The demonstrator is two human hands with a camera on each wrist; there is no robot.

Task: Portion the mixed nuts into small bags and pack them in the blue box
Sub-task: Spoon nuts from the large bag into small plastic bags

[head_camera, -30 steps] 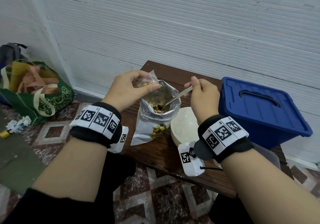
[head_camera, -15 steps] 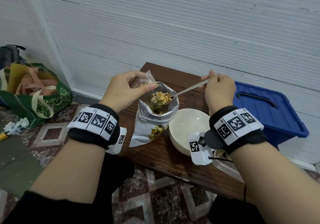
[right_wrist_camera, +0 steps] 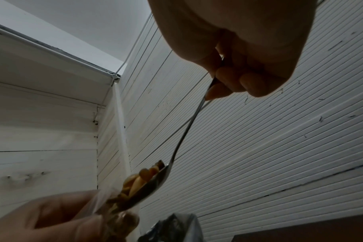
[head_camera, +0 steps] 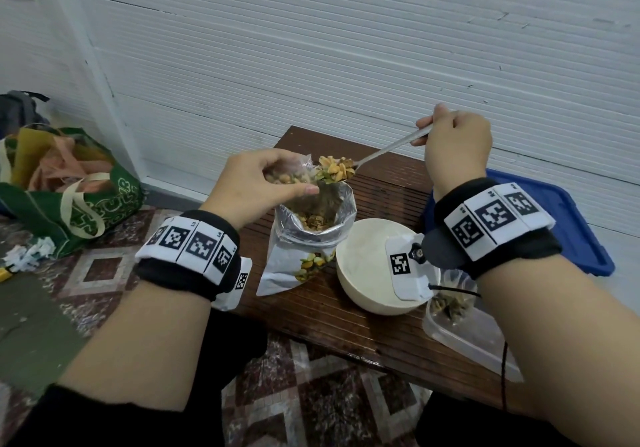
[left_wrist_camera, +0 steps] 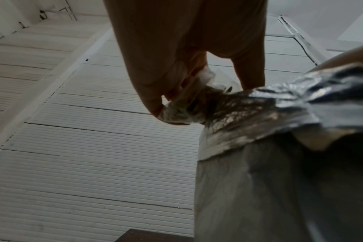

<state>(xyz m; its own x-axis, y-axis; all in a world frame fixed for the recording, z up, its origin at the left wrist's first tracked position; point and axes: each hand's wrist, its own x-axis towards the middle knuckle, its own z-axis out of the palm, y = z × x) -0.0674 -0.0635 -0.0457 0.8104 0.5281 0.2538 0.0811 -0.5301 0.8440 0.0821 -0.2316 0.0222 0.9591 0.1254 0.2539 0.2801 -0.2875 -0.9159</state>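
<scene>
A big foil pouch of mixed nuts (head_camera: 311, 239) stands open on the wooden table (head_camera: 346, 325). My left hand (head_camera: 263, 183) holds a small clear bag (head_camera: 294, 175) with some nuts in it just above the pouch's mouth; the same bag (left_wrist_camera: 180, 111) shows crumpled between the fingers in the left wrist view. My right hand (head_camera: 453, 145) grips a metal spoon (head_camera: 388, 149) heaped with nuts (head_camera: 337, 168), its bowl at the small bag's opening. The spoon (right_wrist_camera: 176, 150) slopes down toward the bag in the right wrist view. The blue box (head_camera: 568, 232) sits shut at the right.
An empty cream bowl (head_camera: 367, 270) stands right of the pouch. A clear plastic tub (head_camera: 467, 336) holding filled bags sits at the table's front right. A green shopping bag (head_camera: 69, 197) lies on the tiled floor at left. A white ribbed wall runs behind the table.
My right hand has lifted the loaded spoon out of the foil pouch and brought it up to the small bag's mouth. My left hand has kept hold of the bag.
</scene>
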